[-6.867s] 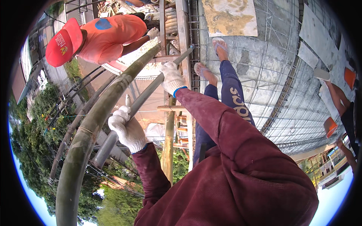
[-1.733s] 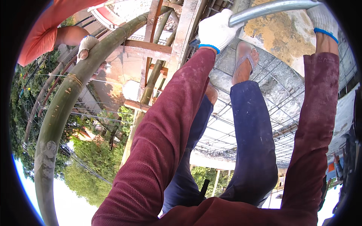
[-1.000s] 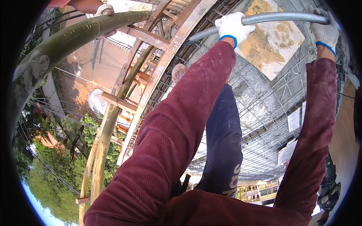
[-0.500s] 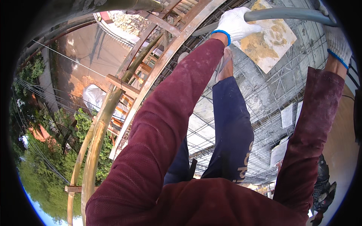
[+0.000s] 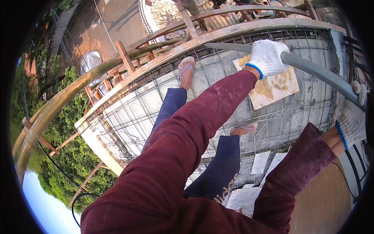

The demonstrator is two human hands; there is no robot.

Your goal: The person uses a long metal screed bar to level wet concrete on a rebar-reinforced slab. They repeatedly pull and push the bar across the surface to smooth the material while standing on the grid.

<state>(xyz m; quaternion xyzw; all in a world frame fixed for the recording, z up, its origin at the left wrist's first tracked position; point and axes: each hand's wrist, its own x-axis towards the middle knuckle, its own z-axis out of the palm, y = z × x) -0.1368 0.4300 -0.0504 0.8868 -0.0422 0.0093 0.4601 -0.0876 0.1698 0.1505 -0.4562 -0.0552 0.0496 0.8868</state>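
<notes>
A thick grey hose (image 5: 317,72) runs across the upper right, its thin end reaching left toward the wooden edge. My left hand (image 5: 269,57), in a white knit glove with a blue cuff, is closed around it. At the far right my right hand (image 5: 351,119), gloved alike, has its fingers curled over the hose near the picture's rim. Under my left hand lies a pale board (image 5: 282,89) with yellowish-brown stains, on a steel rebar mesh (image 5: 249,117). My sandalled feet stand on this mesh, one at each side of my left arm.
A wooden edge board (image 5: 218,33) borders the mesh, with bamboo poles (image 5: 62,89) and timber outside it. Beyond the edge, far below, are paved ground (image 5: 117,19), a rubble pile (image 5: 165,13) and trees (image 5: 58,171). Pale panels (image 5: 260,162) lie near my right forearm.
The view has turned, and more of the mesh and both feet now show. Both hands still grip the hose, which slants down more to the right.
</notes>
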